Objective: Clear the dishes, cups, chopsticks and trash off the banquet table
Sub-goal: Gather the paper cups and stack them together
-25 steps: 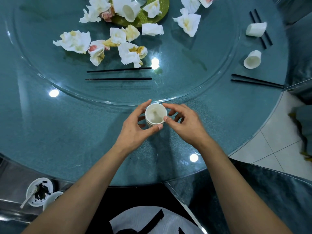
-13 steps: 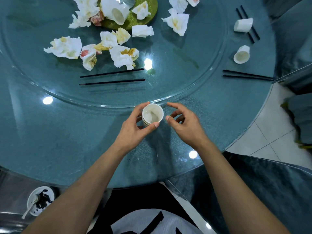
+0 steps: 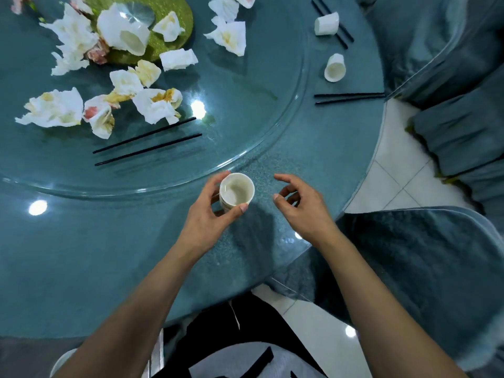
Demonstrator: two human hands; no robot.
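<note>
The left hand (image 3: 206,215) grips a stack of white cups (image 3: 236,192) between thumb and fingers, just above the near part of the table (image 3: 81,255), right beside the rim of the glass turntable (image 3: 272,137). The right hand (image 3: 302,207) hovers just right of the cups, fingers loosely curled, holding nothing. Crumpled napkins (image 3: 155,105) and chopsticks (image 3: 147,141) lie on the turntable; two tipped cups (image 3: 335,68) lie far right.
</note>
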